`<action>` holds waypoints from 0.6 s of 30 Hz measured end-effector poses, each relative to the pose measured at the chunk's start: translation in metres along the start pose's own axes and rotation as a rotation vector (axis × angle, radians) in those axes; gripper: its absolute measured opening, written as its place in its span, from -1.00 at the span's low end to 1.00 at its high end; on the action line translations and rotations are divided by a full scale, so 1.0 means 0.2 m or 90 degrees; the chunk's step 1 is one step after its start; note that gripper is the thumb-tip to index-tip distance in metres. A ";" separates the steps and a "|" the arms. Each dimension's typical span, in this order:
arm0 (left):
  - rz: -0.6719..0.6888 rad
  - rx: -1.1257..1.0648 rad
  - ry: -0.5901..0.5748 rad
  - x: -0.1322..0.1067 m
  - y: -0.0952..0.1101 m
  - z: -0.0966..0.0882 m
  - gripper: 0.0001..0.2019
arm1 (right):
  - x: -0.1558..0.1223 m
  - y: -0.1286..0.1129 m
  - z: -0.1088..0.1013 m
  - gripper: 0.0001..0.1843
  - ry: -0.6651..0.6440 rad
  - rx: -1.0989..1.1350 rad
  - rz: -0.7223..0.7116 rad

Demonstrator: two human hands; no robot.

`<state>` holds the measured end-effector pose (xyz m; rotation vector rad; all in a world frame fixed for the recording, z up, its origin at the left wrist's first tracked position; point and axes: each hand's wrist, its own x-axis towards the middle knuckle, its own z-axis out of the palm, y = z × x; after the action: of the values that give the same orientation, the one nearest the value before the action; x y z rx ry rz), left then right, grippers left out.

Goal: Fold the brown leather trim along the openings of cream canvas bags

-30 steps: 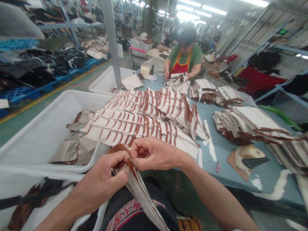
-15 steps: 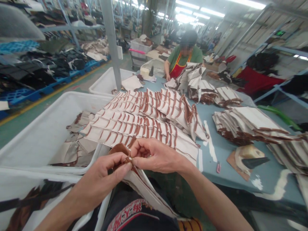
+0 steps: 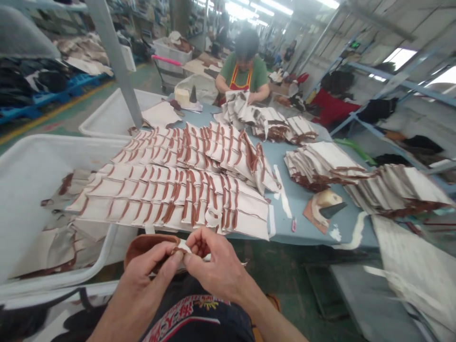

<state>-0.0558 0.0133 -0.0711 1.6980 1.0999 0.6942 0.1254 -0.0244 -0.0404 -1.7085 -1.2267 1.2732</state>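
My left hand (image 3: 149, 270) and my right hand (image 3: 213, 261) meet low in front of me, both pinched on a cream fabric piece with a brown strap (image 3: 147, 243). The brown loop curls out to the left of my left thumb. Most of the piece is hidden under my hands, over my lap. Just beyond my hands, rows of overlapping cream pieces with brown straps (image 3: 185, 185) cover the near part of the blue table (image 3: 302, 199).
A white bin (image 3: 39, 166) with loose pieces stands at my left; another white bin (image 3: 114, 114) is behind it by a grey post (image 3: 114, 61). Stacks of pieces (image 3: 356, 175) lie at right. A person in a red apron (image 3: 244, 76) handles pieces at the table's far end.
The view has swung right and down. My hands dropped lower toward my lap, and the hanging cream piece is now bunched under them. The person at the far end lowered the lifted pieces.
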 end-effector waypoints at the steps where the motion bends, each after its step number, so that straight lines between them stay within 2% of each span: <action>1: -0.002 0.006 -0.007 0.00 -0.03 0.02 -0.73 | -0.01 0.02 0.00 -0.88 0.009 0.000 0.017; 4: -0.009 0.031 -0.047 0.01 -0.08 0.06 -0.74 | -0.04 0.09 0.02 -0.83 0.047 -0.031 0.026; 8: -0.039 0.030 -0.021 0.01 -0.05 0.14 -0.75 | -0.07 0.17 0.03 -0.78 0.088 -0.039 0.037; 13: -0.106 -0.024 -0.027 0.03 0.01 0.23 -0.72 | -0.08 0.27 0.01 -0.74 0.087 0.068 0.005; 18: -0.188 -0.142 -0.088 0.04 -0.01 0.29 -0.59 | -0.09 0.34 -0.02 -0.70 0.070 0.238 0.037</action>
<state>-0.0051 -0.0020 -0.0953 1.3402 1.1022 0.4839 0.1472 -0.0642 -0.0943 -1.5255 -0.8205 1.3282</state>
